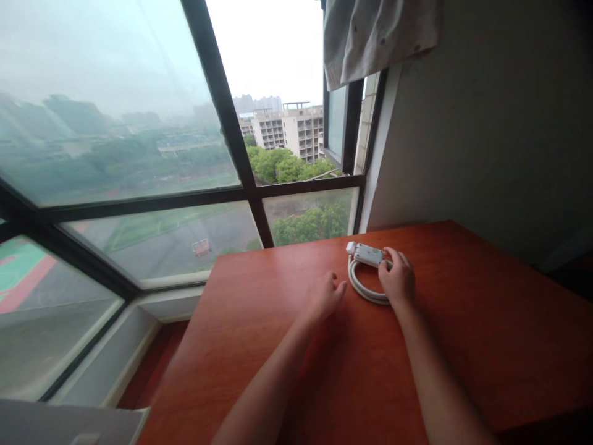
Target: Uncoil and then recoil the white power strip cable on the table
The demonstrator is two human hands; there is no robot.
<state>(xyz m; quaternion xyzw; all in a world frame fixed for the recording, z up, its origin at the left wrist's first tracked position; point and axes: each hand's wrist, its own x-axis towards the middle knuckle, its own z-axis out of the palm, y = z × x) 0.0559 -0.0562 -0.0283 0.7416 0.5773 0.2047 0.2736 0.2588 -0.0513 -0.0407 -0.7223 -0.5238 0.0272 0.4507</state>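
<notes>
On the reddish-brown tabletop lies a power strip (369,254), grey-white with dark dots at its corners. Its white cable (365,292) is coiled in front of it, and a white plug (351,248) sits at its left end. My right hand (398,275) is closed around the strip's right end, thumb on the near side, and covers part of the coil. Left of the coil, apart from it, my left hand (328,293) hovers over the table with fingers loosely curled and apart, holding nothing.
The wooden table (250,309) reaches back to a dark-framed window (252,191), with one pane open. A grey curtain (377,40) hangs at the upper right beside a plain wall (482,136). Past the table's left edge is a low sill (173,303).
</notes>
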